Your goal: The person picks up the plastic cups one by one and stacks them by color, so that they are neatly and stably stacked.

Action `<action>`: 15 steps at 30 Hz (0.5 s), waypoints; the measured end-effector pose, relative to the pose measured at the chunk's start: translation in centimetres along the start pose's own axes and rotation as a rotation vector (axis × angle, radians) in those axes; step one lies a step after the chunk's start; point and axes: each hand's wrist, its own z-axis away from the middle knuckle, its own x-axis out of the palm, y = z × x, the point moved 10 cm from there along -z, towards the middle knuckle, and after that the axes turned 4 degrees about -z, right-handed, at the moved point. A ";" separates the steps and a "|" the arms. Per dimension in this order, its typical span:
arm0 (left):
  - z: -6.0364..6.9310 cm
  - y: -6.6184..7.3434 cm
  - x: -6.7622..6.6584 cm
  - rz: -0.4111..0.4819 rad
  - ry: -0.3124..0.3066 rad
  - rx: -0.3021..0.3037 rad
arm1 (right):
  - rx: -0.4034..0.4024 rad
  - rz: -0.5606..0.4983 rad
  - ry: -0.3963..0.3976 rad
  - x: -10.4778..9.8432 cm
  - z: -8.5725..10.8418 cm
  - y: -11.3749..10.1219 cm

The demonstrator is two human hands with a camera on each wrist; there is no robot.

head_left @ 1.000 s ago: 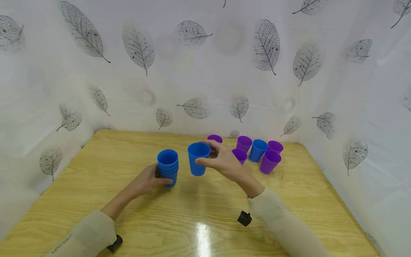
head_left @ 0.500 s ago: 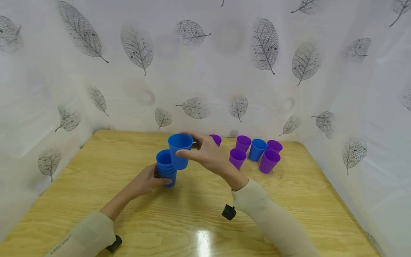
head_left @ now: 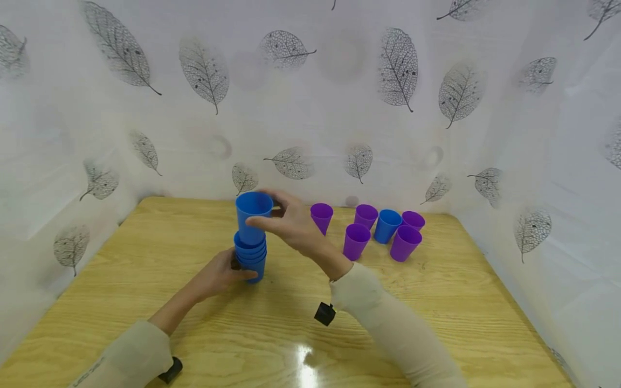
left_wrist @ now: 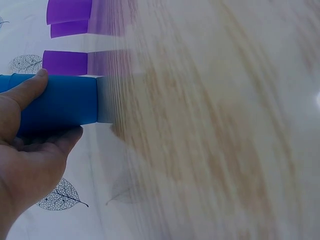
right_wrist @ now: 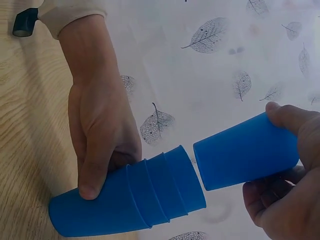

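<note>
My left hand (head_left: pixel 224 276) grips the lower part of a stack of nested blue cups (head_left: pixel 251 262), upright on the table left of centre. In the right wrist view several rims of that stack (right_wrist: pixel 125 197) show one above another. Just over the stack's mouth, my right hand (head_left: pixel 296 223) holds a single blue cup (head_left: pixel 252 215) with thumb and fingers round its upper part. The right wrist view shows a narrow gap between this cup's base (right_wrist: pixel 245 152) and the top rim. From the left wrist, the left thumb and fingers (left_wrist: pixel 35 90) wrap the bottom blue cup (left_wrist: pixel 65 102).
To the right at the back stand several purple cups, among them one near the middle (head_left: pixel 321 217), one nearer me (head_left: pixel 356 241) and one farther right (head_left: pixel 406 242). A lone blue cup (head_left: pixel 387 226) stands among them. The wooden table (head_left: pixel 233 334) meets a leaf-patterned curtain (head_left: pixel 310 108) behind.
My right hand has carried the single blue cup left and slightly up, from beside the stack to right above it. The left hand and the stack have stayed in place.
</note>
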 end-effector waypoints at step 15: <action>0.1 0.2 0.1 0.013 -0.004 0.017 | 0.042 0.076 0.010 0.2 -0.1 2.5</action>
